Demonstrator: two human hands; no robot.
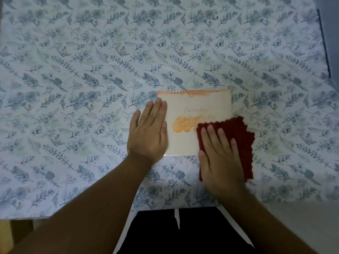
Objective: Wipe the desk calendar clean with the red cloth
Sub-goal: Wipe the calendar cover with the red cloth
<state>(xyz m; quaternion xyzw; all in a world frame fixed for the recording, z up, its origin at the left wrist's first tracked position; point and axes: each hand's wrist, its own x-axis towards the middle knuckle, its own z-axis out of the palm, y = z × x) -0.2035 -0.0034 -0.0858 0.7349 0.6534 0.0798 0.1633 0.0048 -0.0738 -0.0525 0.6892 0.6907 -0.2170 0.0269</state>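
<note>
- Dark garment (183, 233) of the person: nearest the camera, at the bottom edge of the view, below the near edge of the table (73, 70).
- Two bare forearms: they rise from the bottom corners and converge toward the desk calendar (194, 110).
- Desk calendar: lies flat on the table, slightly right of the view's centre; cream cover, orange band and two sets of wire spiral loops along its far edge, faint word "Calendar" above an orange painted figure.
- Left hand (148, 131): palm down, flat on the calendar's left edge, partly on the cover and partly on the tablecloth (183, 52) beside it; fingers straight and close together, thumb lying over the cover; it grips nothing.
- Red cloth (238, 136): folded, with ragged edges; it covers the calendar's near right corner and spills past that corner onto the tablecloth toward the camera and to the right.
- Right hand (220, 156): palm down on the red cloth, fingers extended and slightly spread, pressing flat and not curled around the fabric; fingertips point toward the orange figure.
- Tablecloth: white with blue-grey leaf and flower print, surrounding the calendar on all sides.
- Dark blue strip (323, 43): far right of the calendar, at the table's right border; its nature cannot be told.
</note>
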